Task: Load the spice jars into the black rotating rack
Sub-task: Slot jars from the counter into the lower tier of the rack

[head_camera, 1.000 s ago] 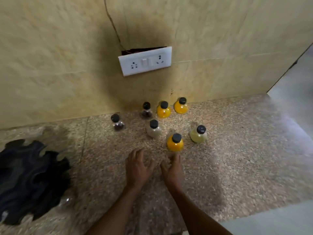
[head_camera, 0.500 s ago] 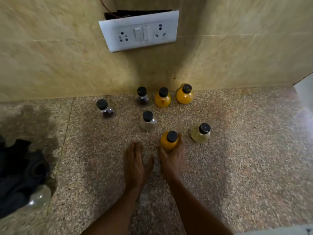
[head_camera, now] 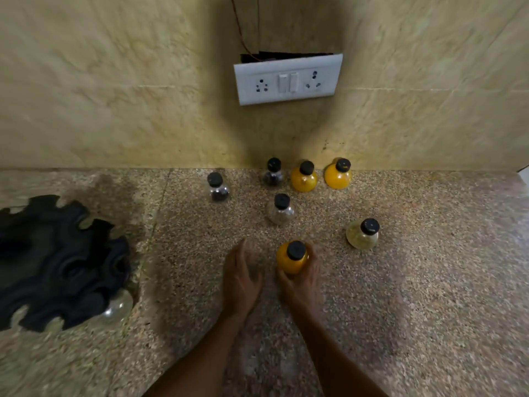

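Observation:
Several round spice jars with black caps stand on the speckled stone counter (head_camera: pixel 429 282). My right hand (head_camera: pixel 303 282) grips the nearest one, a yellow jar (head_camera: pixel 290 260). My left hand (head_camera: pixel 240 277) lies beside it with relaxed fingers, holding nothing. Further back stand a clear jar (head_camera: pixel 280 212), a pale green jar (head_camera: pixel 363 236), two dark jars (head_camera: pixel 218 188) (head_camera: pixel 273 173) and two more yellow jars (head_camera: pixel 304 177) (head_camera: pixel 338 174) by the wall. The black rotating rack (head_camera: pixel 57 262) sits at the left with a clear jar (head_camera: pixel 118 306) in its near rim.
A tiled wall rises right behind the jars, with a white socket and switch plate (head_camera: pixel 287 79) on it and a thin wire above. The counter's right end shows at the far right edge.
My right hand reached forward and closed around the nearest yellow jar. The head camera swung, so the rack shows more fully at the left. My left hand stayed beside the right.

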